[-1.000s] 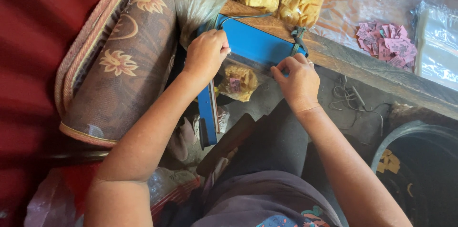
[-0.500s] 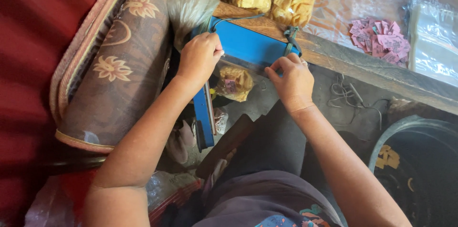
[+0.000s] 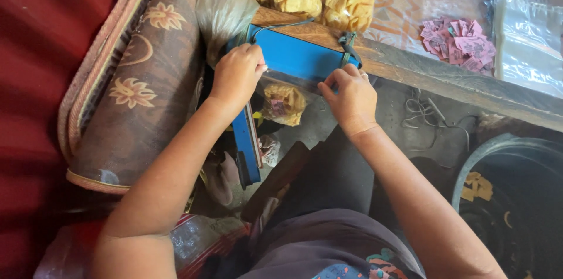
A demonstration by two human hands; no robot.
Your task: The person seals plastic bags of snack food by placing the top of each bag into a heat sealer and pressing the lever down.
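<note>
At the centre of the frame, the left hand (image 3: 236, 75) and right hand (image 3: 350, 94) are each pinching a top corner of a clear plastic bag of yellow crisps (image 3: 282, 103), holding it against the blue metal heat sealer (image 3: 296, 56) on the wooden ledge (image 3: 422, 70).

Both forearms bare, no sleeves visible. Left hand (image 3: 236, 76), right hand (image 3: 350, 96): no gloves; ring cannot be made out. Dark grey garment over lap, colourful print patch at its lower edge.

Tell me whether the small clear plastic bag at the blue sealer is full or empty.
Partly full: the small clear plastic bag shows yellow chips low down, while both hands stretch its empty top flat.
</note>
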